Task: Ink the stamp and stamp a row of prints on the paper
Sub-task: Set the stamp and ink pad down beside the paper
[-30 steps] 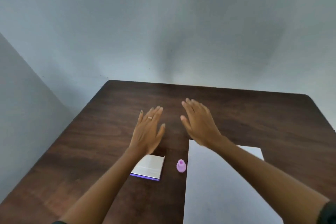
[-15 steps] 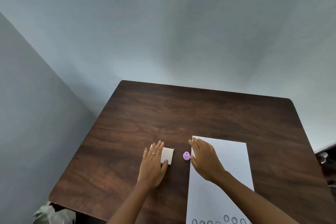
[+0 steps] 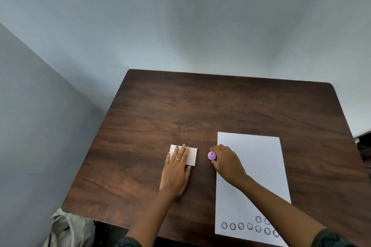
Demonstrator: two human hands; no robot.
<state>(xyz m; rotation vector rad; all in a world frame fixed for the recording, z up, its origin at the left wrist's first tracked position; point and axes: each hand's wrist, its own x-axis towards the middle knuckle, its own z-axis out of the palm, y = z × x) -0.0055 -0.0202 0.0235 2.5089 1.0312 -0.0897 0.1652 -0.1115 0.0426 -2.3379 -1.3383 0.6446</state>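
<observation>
A: Entry, head view. Where does the left hand (image 3: 176, 170) sit?

B: Palm down, fingers straight and spread flat over the white ink pad box (image 3: 191, 153). It presses on the lid and closes around nothing. A ring (image 3: 177, 159) shows on one finger. The box lies on the dark wood table (image 3: 200, 106), and its right part stays uncovered beyond the fingertips.

A: And the right hand (image 3: 227, 163)?

B: Its grip curls around the purple stamp (image 3: 211, 155), thumb on the near side, fingers over the far side. The stamp stands upright on the table, at the tip of that grip, just left of the paper's left edge. I cannot tell if the fingers are actually squeezing it or only touching.

A: The stamp relative to the left hand?

B: To its right, near the box but apart from it, with bare table between.

A: Paper (image 3: 251, 166)?

B: White sheet under the right hand and forearm, flat on the table. Round dark prints (image 3: 241, 226) run in a row along its near edge, with a few more just above; the right forearm hides part of them.
</observation>
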